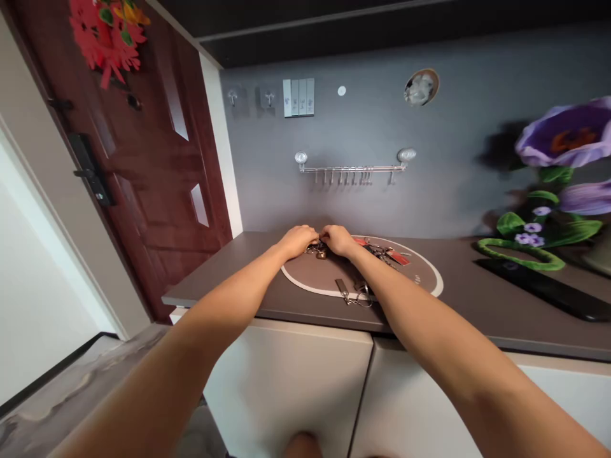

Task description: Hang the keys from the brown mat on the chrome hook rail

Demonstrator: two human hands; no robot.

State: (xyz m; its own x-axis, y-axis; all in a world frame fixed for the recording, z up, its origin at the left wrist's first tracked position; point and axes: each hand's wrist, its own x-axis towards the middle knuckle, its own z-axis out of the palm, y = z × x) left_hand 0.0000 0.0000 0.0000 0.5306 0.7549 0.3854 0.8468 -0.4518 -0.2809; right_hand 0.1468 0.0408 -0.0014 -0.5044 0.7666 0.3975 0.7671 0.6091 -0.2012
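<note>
Brown counter (229, 267) by a red door (143, 146) — grey wall (363, 127) behind

On the countertop (229, 273) lies an oval mat (420, 280), and both hands meet at its 11 o'clock edge: the left hand (296, 240) just left of the right hand (338, 239), a bunch of keys (317, 250) between them. More keys (384, 253) lie at the mat's 1 o'clock, another set (354, 292) at 6. Behind, at 12, a hook rail (352, 170) hangs on the wall. The door (143, 146) stands at 9 o'clock, artificial flowers (558, 184) at 3.
</note>
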